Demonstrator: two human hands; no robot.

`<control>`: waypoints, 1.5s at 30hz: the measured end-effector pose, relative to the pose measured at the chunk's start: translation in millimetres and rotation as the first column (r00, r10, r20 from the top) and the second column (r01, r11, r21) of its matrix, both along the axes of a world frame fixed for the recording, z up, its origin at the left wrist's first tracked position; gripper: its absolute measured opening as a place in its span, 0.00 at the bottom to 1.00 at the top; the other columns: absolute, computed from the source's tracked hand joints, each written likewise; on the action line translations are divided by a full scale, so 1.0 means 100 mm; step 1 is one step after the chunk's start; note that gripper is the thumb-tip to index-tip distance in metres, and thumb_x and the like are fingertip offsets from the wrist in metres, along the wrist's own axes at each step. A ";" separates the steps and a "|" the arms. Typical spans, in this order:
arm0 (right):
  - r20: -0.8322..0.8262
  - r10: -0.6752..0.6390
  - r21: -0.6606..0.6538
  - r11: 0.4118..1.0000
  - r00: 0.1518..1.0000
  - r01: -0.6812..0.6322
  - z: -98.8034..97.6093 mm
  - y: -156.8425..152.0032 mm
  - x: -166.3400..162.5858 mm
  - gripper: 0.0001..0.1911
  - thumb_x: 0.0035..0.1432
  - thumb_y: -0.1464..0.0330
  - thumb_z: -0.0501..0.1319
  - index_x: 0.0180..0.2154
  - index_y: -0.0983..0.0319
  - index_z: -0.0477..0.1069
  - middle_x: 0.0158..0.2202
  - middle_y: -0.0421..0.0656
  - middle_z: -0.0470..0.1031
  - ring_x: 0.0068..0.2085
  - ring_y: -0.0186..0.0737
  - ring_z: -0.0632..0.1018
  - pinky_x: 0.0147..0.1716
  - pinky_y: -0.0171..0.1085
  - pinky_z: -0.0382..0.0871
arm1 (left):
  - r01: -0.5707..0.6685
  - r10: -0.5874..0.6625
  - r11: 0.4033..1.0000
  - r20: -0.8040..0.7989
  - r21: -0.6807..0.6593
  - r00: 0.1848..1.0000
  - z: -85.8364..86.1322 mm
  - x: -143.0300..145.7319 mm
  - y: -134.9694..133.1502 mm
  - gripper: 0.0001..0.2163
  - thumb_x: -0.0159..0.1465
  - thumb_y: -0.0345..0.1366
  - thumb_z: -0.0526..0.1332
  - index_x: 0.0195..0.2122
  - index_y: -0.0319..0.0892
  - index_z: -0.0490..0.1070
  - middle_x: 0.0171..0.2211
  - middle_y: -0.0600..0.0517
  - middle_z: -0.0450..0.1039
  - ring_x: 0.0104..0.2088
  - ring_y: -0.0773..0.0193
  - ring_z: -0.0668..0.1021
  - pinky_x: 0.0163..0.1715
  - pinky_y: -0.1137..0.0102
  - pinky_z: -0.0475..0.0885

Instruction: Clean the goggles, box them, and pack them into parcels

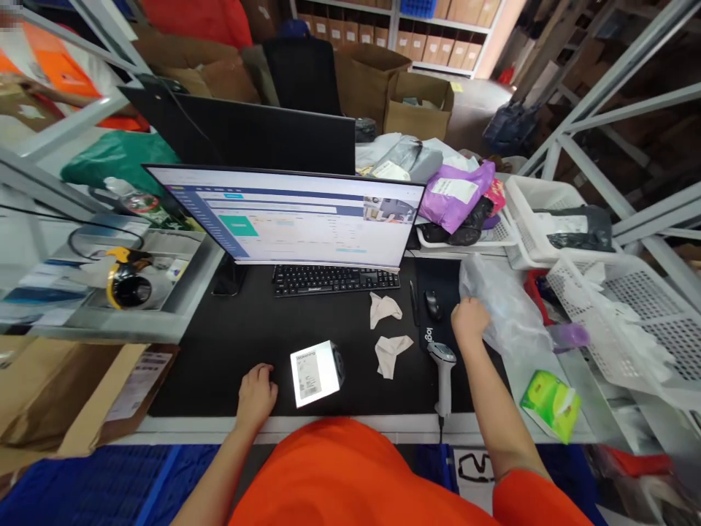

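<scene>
My left hand (257, 395) rests on the black desk mat (219, 358) with loosely bent fingers, thumb a little apart, and nothing in it. Just right of it lies a white box (315, 372) with a printed label, touched by neither hand. My right hand (471, 321) is closed at the left edge of a clear plastic bag (507, 299), seemingly gripping it; the fingertips are hidden. Below that hand lies a grey barcode scanner (444, 376), its cable running over the desk edge. Two crumpled pale scraps (392, 353) sit between the box and scanner.
A monitor (296, 219) stands behind a keyboard (334, 280). A black mouse (433, 305) is left of my right hand. White baskets (646, 299), wrapped parcels (457, 190) and a green tissue pack (550, 405) are at right. A tape dispenser (128, 281) and cardboard box (60, 394) stand left.
</scene>
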State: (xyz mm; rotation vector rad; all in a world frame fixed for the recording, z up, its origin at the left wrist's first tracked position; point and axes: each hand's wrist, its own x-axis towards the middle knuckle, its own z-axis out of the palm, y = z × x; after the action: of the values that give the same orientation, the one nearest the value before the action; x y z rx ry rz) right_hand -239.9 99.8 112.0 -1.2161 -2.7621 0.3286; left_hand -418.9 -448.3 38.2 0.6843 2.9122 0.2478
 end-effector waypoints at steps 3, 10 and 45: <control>-0.090 0.107 0.005 0.994 0.990 -0.106 -0.25 -0.11 -0.14 0.24 0.66 0.64 0.51 0.59 0.68 0.68 0.55 0.61 0.70 0.58 0.57 0.71 0.57 0.52 0.65 | -0.041 0.041 0.999 0.037 -0.009 0.998 0.07 0.02 0.04 0.17 0.59 0.26 0.54 0.49 0.38 0.70 0.53 0.39 0.69 0.52 0.48 0.72 0.56 0.56 0.67; -0.063 0.326 -0.048 0.943 0.943 -0.329 -0.86 0.21 -0.18 0.35 0.62 0.52 0.56 0.66 0.60 0.60 0.69 0.57 0.53 0.67 0.60 0.60 0.62 0.58 0.60 | -0.101 0.102 0.995 0.075 -0.022 0.992 0.15 0.06 0.07 0.20 0.57 0.23 0.55 0.50 0.41 0.71 0.55 0.42 0.70 0.54 0.50 0.72 0.58 0.57 0.66; -0.241 0.406 0.175 0.912 0.882 -0.372 -0.98 0.14 -0.03 0.22 0.58 0.65 0.57 0.54 0.65 0.71 0.66 0.58 0.57 0.63 0.60 0.66 0.59 0.58 0.65 | -0.149 0.148 0.989 -0.085 -0.015 0.985 -0.16 0.20 0.12 0.21 0.58 0.24 0.53 0.53 0.32 0.71 0.56 0.37 0.70 0.55 0.46 0.71 0.57 0.57 0.68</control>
State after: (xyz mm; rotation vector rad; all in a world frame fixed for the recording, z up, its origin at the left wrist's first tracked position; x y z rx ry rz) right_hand -243.4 113.8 13.6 -0.5280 -2.7122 0.3216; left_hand -398.8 -436.3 22.2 0.4858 3.0456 0.2090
